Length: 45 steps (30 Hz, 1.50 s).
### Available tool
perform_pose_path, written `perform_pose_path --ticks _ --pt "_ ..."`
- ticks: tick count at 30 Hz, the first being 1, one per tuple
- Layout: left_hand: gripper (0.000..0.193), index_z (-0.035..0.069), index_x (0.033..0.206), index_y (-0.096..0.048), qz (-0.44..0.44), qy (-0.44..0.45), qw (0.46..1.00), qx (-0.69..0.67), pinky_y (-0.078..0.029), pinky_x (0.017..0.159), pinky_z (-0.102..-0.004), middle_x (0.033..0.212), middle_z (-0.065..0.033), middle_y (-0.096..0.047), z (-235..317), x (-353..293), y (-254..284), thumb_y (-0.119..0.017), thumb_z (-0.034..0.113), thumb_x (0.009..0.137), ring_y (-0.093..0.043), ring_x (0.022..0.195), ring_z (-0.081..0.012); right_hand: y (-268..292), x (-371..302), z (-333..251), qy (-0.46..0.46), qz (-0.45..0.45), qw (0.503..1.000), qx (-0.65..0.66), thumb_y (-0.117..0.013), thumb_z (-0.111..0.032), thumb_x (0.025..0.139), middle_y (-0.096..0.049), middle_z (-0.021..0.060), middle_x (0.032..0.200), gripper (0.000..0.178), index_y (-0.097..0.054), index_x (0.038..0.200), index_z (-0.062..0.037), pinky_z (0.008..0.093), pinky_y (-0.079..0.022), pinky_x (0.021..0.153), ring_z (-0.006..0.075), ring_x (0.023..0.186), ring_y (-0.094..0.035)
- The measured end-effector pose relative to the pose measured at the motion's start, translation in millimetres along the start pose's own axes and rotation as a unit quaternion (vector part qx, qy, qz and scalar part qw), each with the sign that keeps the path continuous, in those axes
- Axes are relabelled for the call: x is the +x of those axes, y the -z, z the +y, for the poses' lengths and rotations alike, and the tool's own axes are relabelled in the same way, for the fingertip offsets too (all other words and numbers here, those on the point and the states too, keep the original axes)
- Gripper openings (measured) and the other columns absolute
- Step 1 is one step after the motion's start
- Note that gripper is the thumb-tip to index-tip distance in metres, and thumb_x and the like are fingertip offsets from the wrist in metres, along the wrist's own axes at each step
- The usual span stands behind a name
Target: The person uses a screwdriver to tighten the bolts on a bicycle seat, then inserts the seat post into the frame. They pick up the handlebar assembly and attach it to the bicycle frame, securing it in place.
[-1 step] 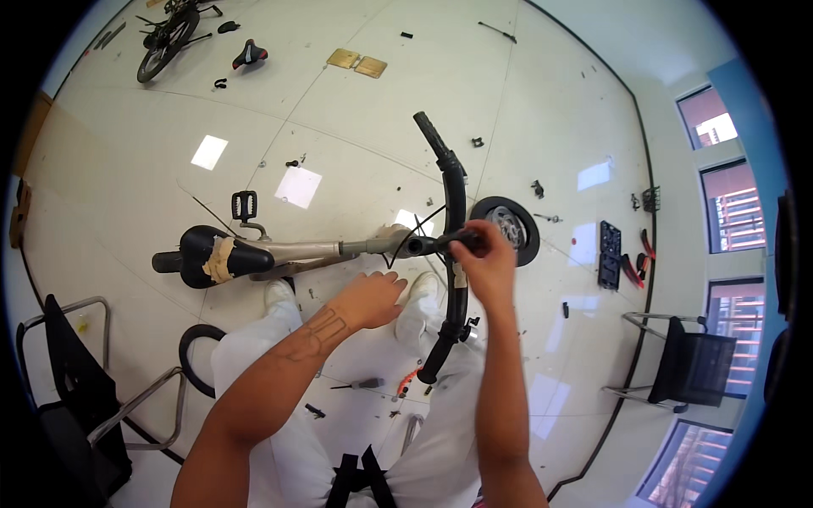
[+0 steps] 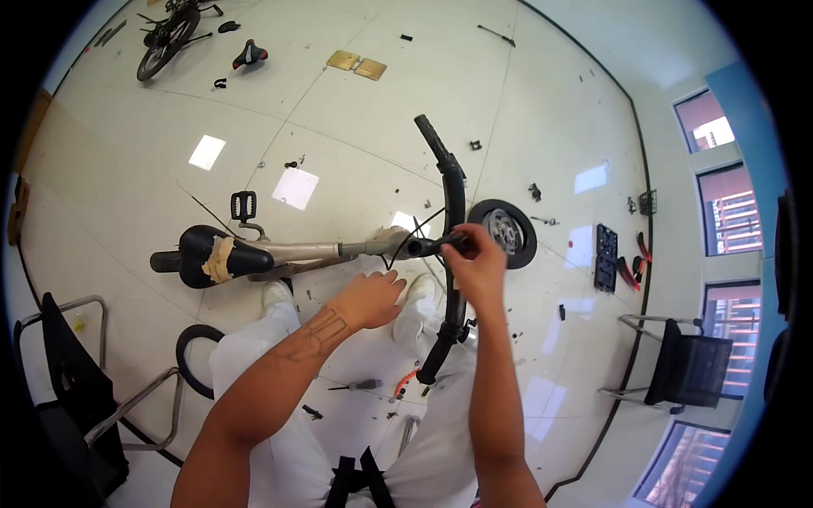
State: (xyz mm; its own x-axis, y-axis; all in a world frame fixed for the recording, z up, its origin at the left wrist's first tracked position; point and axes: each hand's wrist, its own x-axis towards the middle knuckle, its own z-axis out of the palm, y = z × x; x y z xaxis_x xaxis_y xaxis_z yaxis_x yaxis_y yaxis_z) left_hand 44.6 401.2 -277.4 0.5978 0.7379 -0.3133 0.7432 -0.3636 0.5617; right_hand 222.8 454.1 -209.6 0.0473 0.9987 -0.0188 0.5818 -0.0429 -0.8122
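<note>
A small bicycle stands before me, with a pale frame point(image 2: 301, 251), a torn black saddle point(image 2: 246, 256) and a black handlebar point(image 2: 455, 193). My right hand point(image 2: 476, 269) is at the middle of the handlebar, thumb and fingers pinched on a small dark piece whose kind I cannot make out. It lies just right of the black stem point(image 2: 417, 247). My left hand point(image 2: 370, 299) is below the frame's front tube, fingers curled in; what they hold, if anything, is hidden. A thin black cable point(image 2: 396, 254) loops beside the stem.
A loose wheel point(image 2: 508, 233) lies right of the handlebar, a tire point(image 2: 190, 360) near my left leg. A screwdriver point(image 2: 364, 384) and small parts lie on the floor. An open tool case point(image 2: 605, 258) is at the right. Chairs point(image 2: 690, 361) stand on both sides.
My right hand has shifted slightly left and downward at the stem, still pinched. My left hand and the bicycle look nearly unchanged.
</note>
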Motion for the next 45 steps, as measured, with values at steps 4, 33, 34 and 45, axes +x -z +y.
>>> perform_pose_path --ticks 4,33,34,45 --pt "0.055 0.002 0.129 -0.046 0.075 -0.006 0.997 0.005 -0.046 0.09 -0.046 0.14 -0.0176 -0.037 -0.9 -4.3 2.1 -0.062 0.024 0.081 -0.05 0.115 -0.0318 -29.2 -6.2 -4.0 0.067 -0.011 0.997 -0.048 -0.068 0.0 0.074 -0.065 0.0155 0.085 0.025 -0.063 0.098 0.0016 0.0321 -0.05 0.066 0.0249 0.071 -0.064" --pt "0.041 0.004 0.112 -0.054 0.009 0.014 1.0 -0.018 -0.047 0.08 -0.0463 0.104 -0.0121 -0.062 -13.3 -17.5 21.4 -0.059 0.031 0.083 -0.061 0.096 -0.0293 -70.7 -9.1 14.3 0.04 -0.038 0.94 -0.338 -0.066 -0.033 0.081 -0.066 0.0135 0.075 0.028 -0.06 0.089 -0.0069 0.0441 -0.05 0.06 0.035 0.069 -0.065" --pt "0.041 0.003 0.112 -0.054 0.006 0.018 1.0 -0.023 -0.047 0.079 -0.0463 0.103 -0.0121 -0.062 -14.9 -20.1 20.6 -0.059 0.031 0.083 -0.061 0.096 -0.0295 -74.1 -10.0 14.6 0.051 -0.021 0.947 -0.315 -0.068 -0.029 0.079 -0.066 0.0136 0.074 0.026 -0.061 0.087 -0.0055 0.0431 -0.05 0.06 0.0345 0.069 -0.065" --pt "0.039 0.003 0.112 -0.054 0.027 0.025 0.998 -0.054 -0.048 0.078 -0.0458 0.101 -0.0128 -0.062 -29.2 -27.4 24.0 -0.06 0.027 0.082 -0.061 0.094 -0.0307 -80.6 -1.3 11.0 0.023 -0.012 0.941 -0.337 -0.069 -0.035 0.077 -0.065 0.0135 0.075 0.031 -0.059 0.082 -0.0059 0.0436 -0.05 0.06 0.0338 0.07 -0.064"
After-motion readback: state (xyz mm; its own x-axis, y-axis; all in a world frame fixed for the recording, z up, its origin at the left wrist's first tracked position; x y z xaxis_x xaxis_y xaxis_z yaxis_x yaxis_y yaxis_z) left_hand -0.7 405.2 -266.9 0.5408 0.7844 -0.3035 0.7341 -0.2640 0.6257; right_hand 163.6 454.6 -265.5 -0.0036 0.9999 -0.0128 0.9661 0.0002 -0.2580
